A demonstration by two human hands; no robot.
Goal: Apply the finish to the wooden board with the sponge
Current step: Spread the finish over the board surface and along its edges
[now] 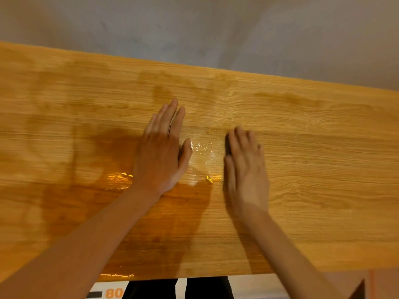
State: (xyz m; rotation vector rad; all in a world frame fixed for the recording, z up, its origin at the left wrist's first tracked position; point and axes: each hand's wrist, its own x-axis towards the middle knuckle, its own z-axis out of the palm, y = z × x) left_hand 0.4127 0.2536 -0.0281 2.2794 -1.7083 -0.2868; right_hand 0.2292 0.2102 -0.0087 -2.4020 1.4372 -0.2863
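Your left hand (160, 152) lies flat and open on the wooden board (302, 147); your right hand (245, 167) is spread too, something dark under its fingertips, perhaps the sponge. The wet finish (203, 152) glistens between them, the board's long axis running left to right.

Head view, close above board (302, 169)

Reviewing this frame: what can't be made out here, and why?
Head view only:
- Sponge: none visible. A dark sliver shows under the right hand, but the fingers hide it and motion blur smears it.
- Right hand's grip: blurred, so it cannot be told.
- Board: left and right ends cut off by the frame edges.
- Wet patch between the hands: its extent under the left hand is hidden.
- Finish container: not in view.
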